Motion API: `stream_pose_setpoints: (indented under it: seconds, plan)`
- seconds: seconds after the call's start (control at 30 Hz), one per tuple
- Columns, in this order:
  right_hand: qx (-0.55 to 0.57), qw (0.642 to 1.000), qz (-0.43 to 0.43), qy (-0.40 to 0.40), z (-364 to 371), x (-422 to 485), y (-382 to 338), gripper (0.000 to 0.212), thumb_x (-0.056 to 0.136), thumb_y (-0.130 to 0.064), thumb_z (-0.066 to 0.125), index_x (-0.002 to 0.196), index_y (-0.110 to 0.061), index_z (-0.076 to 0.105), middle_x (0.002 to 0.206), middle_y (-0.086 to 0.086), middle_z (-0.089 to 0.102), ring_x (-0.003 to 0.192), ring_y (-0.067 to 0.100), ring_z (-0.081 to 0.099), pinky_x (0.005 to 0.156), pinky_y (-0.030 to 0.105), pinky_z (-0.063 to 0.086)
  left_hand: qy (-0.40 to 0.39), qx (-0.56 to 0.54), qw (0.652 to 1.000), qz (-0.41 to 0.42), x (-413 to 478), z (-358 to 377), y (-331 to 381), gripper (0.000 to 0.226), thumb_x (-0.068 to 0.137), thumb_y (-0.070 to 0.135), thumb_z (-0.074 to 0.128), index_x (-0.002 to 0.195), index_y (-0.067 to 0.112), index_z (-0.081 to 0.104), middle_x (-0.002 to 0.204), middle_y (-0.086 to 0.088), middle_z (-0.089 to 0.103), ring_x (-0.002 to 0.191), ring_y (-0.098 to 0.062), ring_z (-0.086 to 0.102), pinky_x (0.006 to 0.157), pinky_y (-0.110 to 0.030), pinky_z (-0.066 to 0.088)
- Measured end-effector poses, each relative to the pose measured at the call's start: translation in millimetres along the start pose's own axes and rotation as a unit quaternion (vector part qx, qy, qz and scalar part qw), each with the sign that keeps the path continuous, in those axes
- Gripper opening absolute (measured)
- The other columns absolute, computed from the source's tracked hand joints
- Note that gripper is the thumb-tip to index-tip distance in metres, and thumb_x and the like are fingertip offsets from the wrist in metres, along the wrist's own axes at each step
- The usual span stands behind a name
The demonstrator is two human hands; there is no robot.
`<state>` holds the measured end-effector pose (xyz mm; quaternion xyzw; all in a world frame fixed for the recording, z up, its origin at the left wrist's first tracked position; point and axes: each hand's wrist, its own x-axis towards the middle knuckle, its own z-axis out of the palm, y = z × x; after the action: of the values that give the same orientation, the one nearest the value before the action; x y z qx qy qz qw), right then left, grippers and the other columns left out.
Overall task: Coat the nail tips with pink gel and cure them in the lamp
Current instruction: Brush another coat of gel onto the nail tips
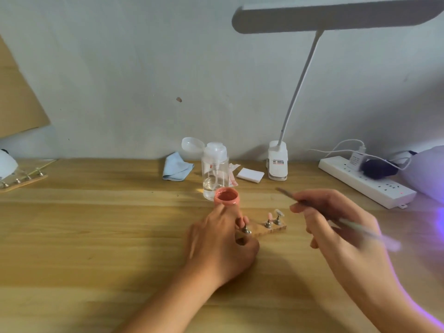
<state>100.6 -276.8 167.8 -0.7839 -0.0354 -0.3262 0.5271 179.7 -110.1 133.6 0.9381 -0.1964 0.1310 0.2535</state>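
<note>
Hands meet on the surface [96, 224]: the left hand [221, 241] pinches the left end of the wooden holder [272, 230] bearing nail tips [270, 216], just beside the open pink gel jar [226, 197], the right hand [336, 219] grips a brush [287, 193] above it, and the lamp [425, 171] glows at far right.

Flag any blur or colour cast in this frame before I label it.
Head view: right hand and brush are motion-smeared; left hand, gripping the nail stand, and pink gel pot are sharper. Head view: violet spill from the curing lamp tints the right edge. Head view: soft hand shadows on the table.
</note>
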Motion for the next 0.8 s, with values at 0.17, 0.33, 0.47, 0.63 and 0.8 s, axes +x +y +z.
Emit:
stream_pose_setpoints:
  seconds: [0.17,0.33,0.47,0.63,0.8]
  plan:
    - [-0.036,0.995,0.060,-0.067,37.1,36.0,-17.0,0.008,0.084,-0.016,0.061,0.085,-0.023,0.057,0.074,0.000,0.074,0.057,0.007,0.061,0.054,0.032,0.050,0.000,-0.011,1.000,-0.002,-0.2,3.8,-1.5,0.027,0.064,0.055,0.043,0.085,0.039,0.042,0.085,0.018,0.045,0.080,-0.007,0.042,0.068,-0.027,0.031]
    - [-0.183,0.972,0.094,-0.111,70.1,65.9,-16.7,0.013,0.078,-0.025,0.062,0.081,-0.012,0.062,0.070,0.004,0.072,0.073,0.020,0.065,0.068,0.039,0.054,0.017,-0.027,0.999,0.017,1.7,7.6,-6.0,0.020,0.069,0.050,0.050,0.081,0.038,0.040,0.084,0.021,0.043,0.079,-0.004,0.035,0.067,-0.025,0.028]
    - [-0.205,0.965,0.109,-0.118,78.2,69.0,-8.7,0.016,0.078,-0.027,0.062,0.079,-0.011,0.063,0.067,0.003,0.071,0.073,0.021,0.066,0.069,0.038,0.055,0.026,-0.038,0.998,0.031,3.0,10.0,-7.4,0.019,0.069,0.051,0.049,0.080,0.037,0.041,0.087,0.021,0.046,0.080,-0.004,0.037,0.068,-0.024,0.030]
    - [-0.165,0.971,0.116,-0.126,76.8,71.4,-10.5,0.006,0.082,-0.021,0.061,0.077,-0.017,0.062,0.068,-0.001,0.073,0.059,0.010,0.057,0.062,0.032,0.048,0.045,-0.041,0.997,0.040,5.8,12.1,-8.6,0.018,0.067,0.050,0.049,0.079,0.037,0.044,0.084,0.023,0.047,0.083,-0.006,0.037,0.075,-0.023,0.030]
    - [0.020,0.998,0.058,0.005,46.3,46.2,-12.5,0.008,0.085,-0.009,0.057,0.080,-0.013,0.053,0.064,0.006,0.071,0.053,0.010,0.060,0.053,0.031,0.049,0.039,-0.059,0.996,0.045,6.7,12.7,-12.7,0.017,0.067,0.046,0.057,0.074,0.035,0.046,0.072,0.025,0.044,0.078,-0.002,0.036,0.072,-0.023,0.029]
